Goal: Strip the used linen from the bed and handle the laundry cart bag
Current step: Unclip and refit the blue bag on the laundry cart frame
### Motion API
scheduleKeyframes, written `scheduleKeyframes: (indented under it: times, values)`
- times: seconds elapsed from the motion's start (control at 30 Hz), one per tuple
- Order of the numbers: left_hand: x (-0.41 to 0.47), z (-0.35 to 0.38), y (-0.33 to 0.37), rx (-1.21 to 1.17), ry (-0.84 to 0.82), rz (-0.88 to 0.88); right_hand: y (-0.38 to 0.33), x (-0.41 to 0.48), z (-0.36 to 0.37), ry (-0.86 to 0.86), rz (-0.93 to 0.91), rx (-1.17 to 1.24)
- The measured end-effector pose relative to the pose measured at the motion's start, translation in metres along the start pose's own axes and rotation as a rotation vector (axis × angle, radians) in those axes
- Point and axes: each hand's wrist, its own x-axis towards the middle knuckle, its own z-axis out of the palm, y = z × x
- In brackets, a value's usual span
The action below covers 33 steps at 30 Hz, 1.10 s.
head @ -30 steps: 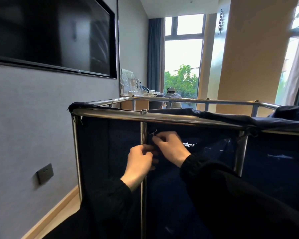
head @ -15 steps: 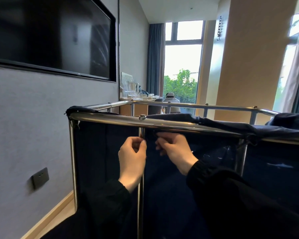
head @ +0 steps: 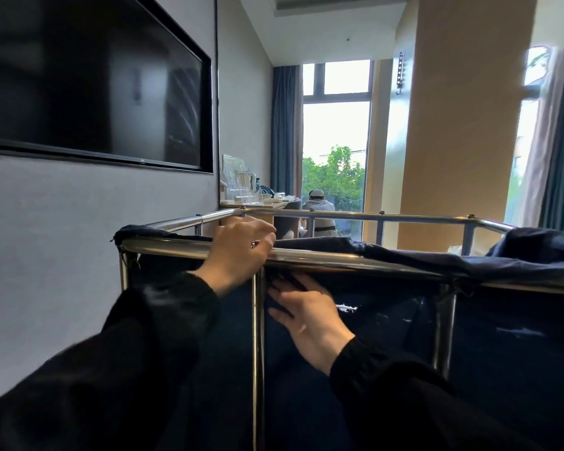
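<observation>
**Head view.** The laundry cart bag (head: 372, 353), of dark navy cloth, is hung inside a chrome cart frame (head: 388, 217) that fills the lower half of the view. Its hem is seen folded over the top rail (head: 355, 260) toward 3 o'clock and bunched at the corner toward 9 o'clock.

The left hand (head: 238, 252) is laid on the top rail where the upright post (head: 258, 336) meets it, with its fingers curled over the rail. A small metallic piece is visible by the thumb, but what it is cannot be told.

The right hand (head: 306, 307) is placed just below the rail, at 4 o'clock of the left hand. Its fingers are straight and spread flat against the bag's outer face, just beside the post, and nothing is held in it. Both arms are covered by black sleeves (head: 127, 369).

A dark television (head: 88, 79) is mounted on the grey wall (head: 62, 222) at 10 o'clock. Beyond the cart, at 12 o'clock, a table (head: 254, 206) carrying clear items, a seated person (head: 319, 203) and a tall window (head: 336, 141) flanked by a blue curtain (head: 284, 131) are seen.
</observation>
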Motion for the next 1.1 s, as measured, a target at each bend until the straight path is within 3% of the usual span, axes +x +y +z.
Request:
scheduleKeyframes:
  times: [0.1, 0.37, 0.63, 0.7, 0.83, 0.9, 0.93, 1.03, 1.1]
  values:
    - [0.016, -0.007, -0.001, -0.042, -0.293, -0.004, -0.002, -0.02, 0.0, -0.027, -0.075, -0.316]
    - [0.024, -0.005, -0.003, -0.175, -0.317, -0.026, -0.014, -0.03, -0.013, -0.075, -0.189, -0.989]
    - [0.031, -0.001, 0.002, -0.168, -0.312, -0.054, -0.036, -0.026, -0.016, -0.185, -0.27, -1.398]
    - [0.033, -0.001, 0.004, -0.168, -0.32, -0.064, -0.044, -0.026, -0.013, -0.196, -0.423, -1.492]
    - [0.039, 0.002, 0.007, -0.104, -0.328, -0.071, -0.074, -0.024, 0.004, -0.189, -0.974, -1.494]
    - [0.043, 0.002, 0.01, -0.087, -0.352, -0.098, -0.098, -0.011, 0.008, -0.22, -1.107, -1.694]
    - [0.047, 0.002, 0.012, -0.093, -0.386, -0.118, -0.11, -0.002, 0.008, -0.245, -1.074, -1.819]
    - [0.059, -0.003, 0.016, -0.096, -0.55, -0.2, -0.134, 0.022, 0.006, -0.394, -0.749, -2.0]
    - [0.066, -0.005, 0.016, -0.103, -0.634, -0.253, -0.136, 0.034, 0.008, -0.458, -0.718, -2.1]
